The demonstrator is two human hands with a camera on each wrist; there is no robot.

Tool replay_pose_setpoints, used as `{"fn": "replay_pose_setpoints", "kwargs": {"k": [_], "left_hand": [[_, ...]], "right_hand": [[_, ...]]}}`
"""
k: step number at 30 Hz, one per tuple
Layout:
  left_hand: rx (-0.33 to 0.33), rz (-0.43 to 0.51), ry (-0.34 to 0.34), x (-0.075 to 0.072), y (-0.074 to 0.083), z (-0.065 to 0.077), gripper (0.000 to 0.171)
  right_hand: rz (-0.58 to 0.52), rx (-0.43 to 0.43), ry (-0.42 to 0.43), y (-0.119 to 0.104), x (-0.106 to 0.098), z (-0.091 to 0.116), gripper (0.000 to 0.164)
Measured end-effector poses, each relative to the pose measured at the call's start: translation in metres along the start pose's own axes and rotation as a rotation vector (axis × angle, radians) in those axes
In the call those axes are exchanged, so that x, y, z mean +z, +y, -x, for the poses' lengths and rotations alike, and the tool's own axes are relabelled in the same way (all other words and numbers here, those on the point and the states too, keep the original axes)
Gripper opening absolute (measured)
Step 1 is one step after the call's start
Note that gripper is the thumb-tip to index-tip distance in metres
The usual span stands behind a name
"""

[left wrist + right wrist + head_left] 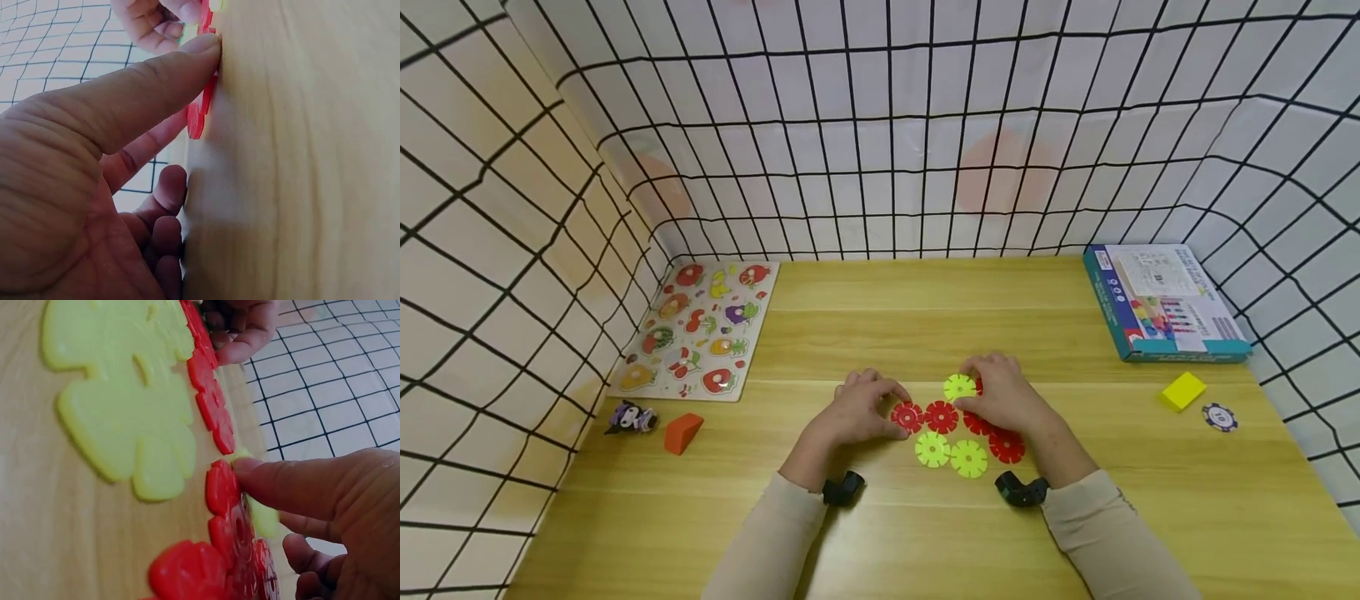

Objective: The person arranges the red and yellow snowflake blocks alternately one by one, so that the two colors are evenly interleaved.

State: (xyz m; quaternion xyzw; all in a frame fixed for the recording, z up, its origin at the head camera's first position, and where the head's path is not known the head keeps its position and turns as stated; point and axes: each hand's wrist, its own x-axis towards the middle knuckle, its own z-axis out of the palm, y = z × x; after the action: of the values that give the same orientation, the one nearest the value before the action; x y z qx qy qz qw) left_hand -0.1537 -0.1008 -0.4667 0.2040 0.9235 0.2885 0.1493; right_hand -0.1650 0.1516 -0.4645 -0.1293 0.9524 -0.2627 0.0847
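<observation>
Flat notched snowflake discs lie in a cluster between the hands in the head view. The left hand (861,408) has thumb and index finger round the outermost red snowflake disc (907,417), pinching it by its edges. Close beside that is another red disc (942,417). The right hand (1007,396) pinches a yellow-green snowflake disc (959,387) at the top of the cluster, its palm partly covering red discs. Below the right palm shows a red disc (1007,447). Two yellow-green discs, one left (932,449) and one right (968,459), lie nearer the person.
A fruit puzzle board (700,329) lies back left, with a small toy figure (631,417) and an orange-red block (683,433) before it. At right are a boxed set (1165,302), a yellow block (1183,391) and a poker chip (1220,417). Black wire mesh (891,125) encloses the table.
</observation>
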Motion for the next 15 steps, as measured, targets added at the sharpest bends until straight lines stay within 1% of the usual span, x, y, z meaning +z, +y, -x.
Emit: {"fn": "replay_pose_setpoints", "kwargs": {"k": [4,8,11,15], "left_hand": [[0.006,0.031,0.013,0.0007,-0.0005,-0.0007,0.041],[0.021,0.065,0.024,0.0014,-0.0002,-0.0011,0.041],[0.014,0.127,0.029,0.0003,-0.0007,-0.0005,0.039],[-0.022,0.224,0.045,-0.003,-0.0037,0.0014,0.035]], "right_hand": [[-0.005,-0.012,0.029,0.0,-0.0011,-0.0009,0.042],[-0.032,0.006,0.021,-0.0009,-0.0026,0.0001,0.041],[-0.061,0.02,0.001,-0.0019,-0.0037,0.0014,0.041],[-0.091,0.029,-0.012,-0.0033,-0.0044,0.0028,0.037]]}}
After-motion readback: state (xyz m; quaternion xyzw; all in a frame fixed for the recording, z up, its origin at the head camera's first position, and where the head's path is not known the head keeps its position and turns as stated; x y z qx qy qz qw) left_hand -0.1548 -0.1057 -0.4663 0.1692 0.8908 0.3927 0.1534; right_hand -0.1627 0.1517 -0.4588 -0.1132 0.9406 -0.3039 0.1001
